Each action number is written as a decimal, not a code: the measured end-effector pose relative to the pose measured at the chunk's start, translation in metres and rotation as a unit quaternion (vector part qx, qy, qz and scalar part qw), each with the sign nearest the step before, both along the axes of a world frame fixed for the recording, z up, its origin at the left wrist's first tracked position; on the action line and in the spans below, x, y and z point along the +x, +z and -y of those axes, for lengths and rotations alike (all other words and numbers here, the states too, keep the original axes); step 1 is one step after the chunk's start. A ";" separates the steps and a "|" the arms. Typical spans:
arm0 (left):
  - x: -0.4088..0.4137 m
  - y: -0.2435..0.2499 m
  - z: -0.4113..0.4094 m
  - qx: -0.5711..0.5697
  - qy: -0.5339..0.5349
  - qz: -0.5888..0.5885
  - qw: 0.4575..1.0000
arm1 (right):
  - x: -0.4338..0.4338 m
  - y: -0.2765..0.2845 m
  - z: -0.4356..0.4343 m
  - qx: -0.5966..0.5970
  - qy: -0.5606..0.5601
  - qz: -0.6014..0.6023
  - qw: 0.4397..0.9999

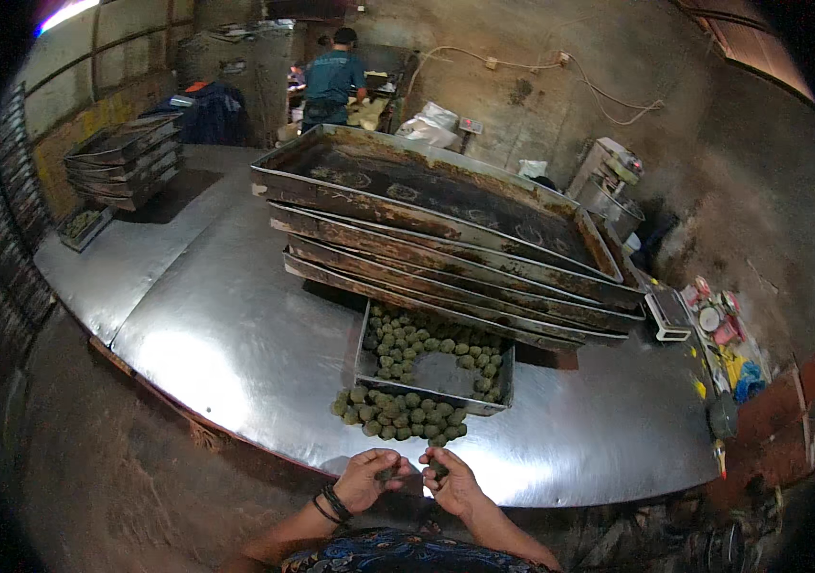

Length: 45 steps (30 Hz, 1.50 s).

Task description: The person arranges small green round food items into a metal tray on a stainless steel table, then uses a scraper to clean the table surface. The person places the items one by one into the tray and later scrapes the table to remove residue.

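Observation:
Dark bands circle the wrist of my left hand (372, 478), whose curled fingers hold a small dark green ball (384, 474). My right hand (450, 481) faces it a short way off, fingers closed on another dark green ball (438, 469). Just beyond both hands, a heap of greenish balls (407, 415) lies on the shiny metal tabletop (271, 401). Behind the heap stands a rectangular metal tray (436, 394) with many more such balls along its sides and back; bare metal shows in its middle. Its far end is hidden under the stacked pans.
Large stained baking pans (450, 222) are stacked over the tray. More pans (124, 161) and a small tray of balls (79, 223) stand far left. A scale (667, 315) and a brush (720, 458) lie right. A mixer (608, 179) and a person (334, 79) are beyond.

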<state>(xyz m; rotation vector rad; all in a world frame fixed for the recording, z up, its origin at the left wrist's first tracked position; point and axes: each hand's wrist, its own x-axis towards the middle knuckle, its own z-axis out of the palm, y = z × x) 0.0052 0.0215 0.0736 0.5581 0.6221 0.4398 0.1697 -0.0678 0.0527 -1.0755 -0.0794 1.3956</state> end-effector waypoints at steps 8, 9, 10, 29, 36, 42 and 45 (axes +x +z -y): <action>0.079 -0.050 0.077 -0.120 0.133 -0.024 0.984 | 0.067 -0.025 0.062 -0.094 0.076 0.123 0.985; 0.091 -0.046 0.088 -0.110 0.137 -0.043 0.984 | 0.079 -0.021 0.075 -0.104 0.087 0.106 0.985; 0.100 -0.041 0.097 -0.100 0.141 -0.063 0.983 | 0.088 -0.018 0.082 -0.114 0.098 0.089 0.985; 0.064 -0.036 0.075 -0.009 0.242 -0.050 0.969 | 0.072 -0.013 0.043 -0.068 0.125 0.148 0.979; 0.002 -0.034 0.033 0.000 0.201 -0.013 0.980 | 0.007 -0.013 -0.010 -0.076 0.061 -0.079 0.992; -0.051 -0.020 -0.025 0.009 0.096 -0.037 0.995 | -0.043 0.007 -0.034 -0.009 0.058 -0.037 0.998; -0.055 -0.039 -0.041 -0.064 0.098 -0.001 0.993 | -0.058 -0.004 -0.032 -0.101 0.049 0.023 0.993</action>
